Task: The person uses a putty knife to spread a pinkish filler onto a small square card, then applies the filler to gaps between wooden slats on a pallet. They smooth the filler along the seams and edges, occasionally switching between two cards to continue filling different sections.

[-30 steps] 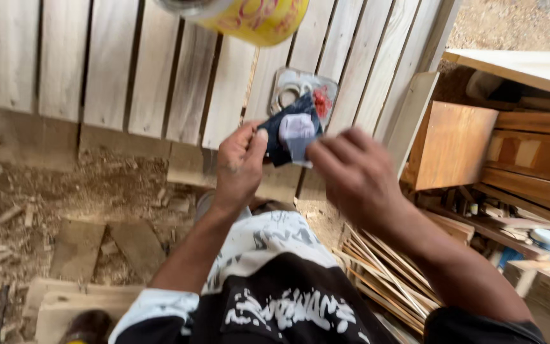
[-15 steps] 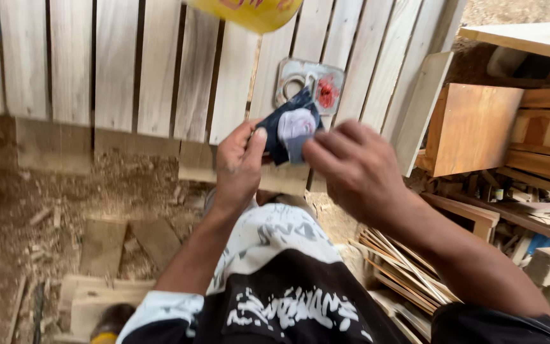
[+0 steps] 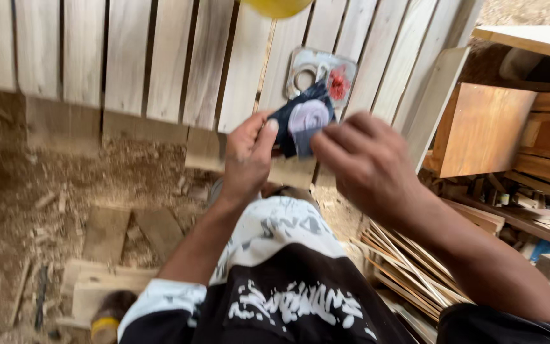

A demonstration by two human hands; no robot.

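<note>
Pinching a small dark packet [image 3: 302, 121] between them, the left hand [image 3: 247, 159] and right hand [image 3: 364, 162] hold it just in front of the slatted wooden panel [image 3: 160, 64] — fingertip grips only, so it could slip into the sawdust [image 3: 46, 185] below the panel.

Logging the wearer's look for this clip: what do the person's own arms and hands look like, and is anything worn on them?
Both the left hand and the right hand are bare: no gloves, rings, watch or wristband can be seen. Both forearms are uncovered too, with no sleeves in view. Below them, over the lap, lies a black and white garment with white brush-like markings.
</note>
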